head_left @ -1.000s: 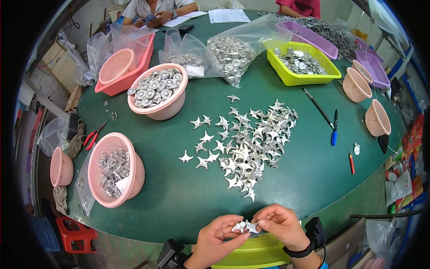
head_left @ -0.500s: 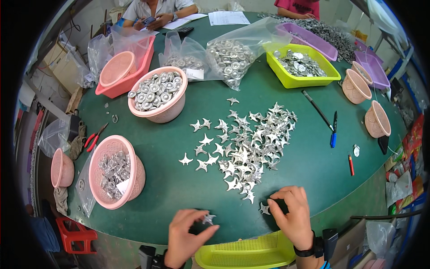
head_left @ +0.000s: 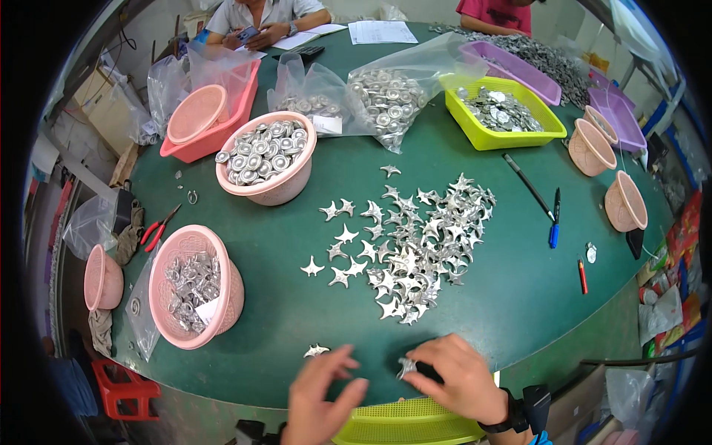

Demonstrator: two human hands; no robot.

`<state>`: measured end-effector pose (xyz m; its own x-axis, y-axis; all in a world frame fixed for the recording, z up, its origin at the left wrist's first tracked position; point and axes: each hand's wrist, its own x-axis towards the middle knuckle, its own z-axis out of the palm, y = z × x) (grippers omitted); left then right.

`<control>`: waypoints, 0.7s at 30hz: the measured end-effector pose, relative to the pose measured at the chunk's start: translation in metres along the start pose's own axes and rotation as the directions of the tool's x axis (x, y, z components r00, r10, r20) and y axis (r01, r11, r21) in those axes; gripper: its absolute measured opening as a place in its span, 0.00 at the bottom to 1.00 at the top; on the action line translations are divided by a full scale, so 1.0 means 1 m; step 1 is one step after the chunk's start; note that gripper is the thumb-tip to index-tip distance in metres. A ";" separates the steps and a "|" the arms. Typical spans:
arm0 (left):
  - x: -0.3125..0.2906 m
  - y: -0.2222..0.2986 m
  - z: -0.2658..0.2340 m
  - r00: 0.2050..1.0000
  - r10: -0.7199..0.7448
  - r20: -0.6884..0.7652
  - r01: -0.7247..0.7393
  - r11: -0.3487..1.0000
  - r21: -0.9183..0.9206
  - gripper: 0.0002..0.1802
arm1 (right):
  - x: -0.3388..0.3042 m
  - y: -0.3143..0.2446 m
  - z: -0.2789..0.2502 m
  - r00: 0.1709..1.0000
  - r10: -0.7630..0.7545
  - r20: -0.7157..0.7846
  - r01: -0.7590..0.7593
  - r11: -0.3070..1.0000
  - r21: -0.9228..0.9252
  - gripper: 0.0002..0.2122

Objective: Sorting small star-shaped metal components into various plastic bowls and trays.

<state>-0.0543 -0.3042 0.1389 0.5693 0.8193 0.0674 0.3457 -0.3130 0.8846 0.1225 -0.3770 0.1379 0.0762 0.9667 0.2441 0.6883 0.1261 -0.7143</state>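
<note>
- Opening now, your left hand [head_left: 324, 399] is showing nothing between its spread, blurred fingers by the near edge of the table [head_left: 282, 311].
- Your right hand [head_left: 458, 380] is pinching one silver pronged piece [head_left: 406, 368], having swung leftward along that edge.
- Just beyond your left fingers, the released piece [head_left: 317, 350] is lying by itself, so only one is staying in your grip.
- Farther on, the silver pile [head_left: 403, 261] is filling the table's middle.
- Toward the far left edge, a pink basket [head_left: 285, 189] is holding round silver parts.
</note>
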 end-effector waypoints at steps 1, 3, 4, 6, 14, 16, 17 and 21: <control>-0.004 0.002 0.012 0.991 -0.101 0.086 0.125 0.932 -0.339 0.20 | 0.000 -0.004 0.000 0.999 -0.034 0.027 0.032 0.997 0.067 0.11; 0.000 0.010 0.028 0.897 -0.271 0.348 0.434 0.686 -0.584 0.17 | 0.002 -0.006 0.002 0.995 -0.083 0.057 0.070 0.978 0.195 0.11; 0.003 0.005 0.028 0.898 -0.268 0.350 0.433 0.686 -0.585 0.17 | 0.003 -0.003 0.001 0.995 -0.091 0.050 0.075 0.961 0.268 0.10; 0.008 -0.009 0.024 0.751 -0.141 0.645 0.619 0.492 -0.613 0.17 | 0.004 0.006 0.001 1.000 0.000 -0.014 0.004 0.966 0.259 0.10; 0.007 -0.007 0.019 0.869 -0.257 0.424 0.496 0.440 -0.749 0.21 | 0.007 0.010 0.012 0.995 0.084 -0.045 -0.092 0.973 -0.214 0.10; 0.006 -0.012 0.019 0.884 -0.231 0.407 0.467 0.488 -0.737 0.22 | 0.005 0.008 0.011 0.989 0.128 -0.076 -0.137 0.981 -0.134 0.11; 0.006 -0.015 0.019 0.896 -0.203 0.395 0.439 0.534 -0.722 0.23 | 0.008 0.008 0.012 0.989 0.130 -0.075 -0.139 0.981 -0.132 0.11; 0.004 -0.019 0.018 0.899 -0.201 0.389 0.437 0.462 -0.771 0.24 | 0.022 0.009 0.023 0.977 0.131 -0.169 -0.181 0.927 -0.328 0.14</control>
<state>-0.0453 -0.3037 0.1145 0.7330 0.6122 -0.2965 -0.1665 0.5841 0.7944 0.1139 -0.3492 0.1222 0.2867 0.9232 0.2558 0.8611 -0.1313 -0.4912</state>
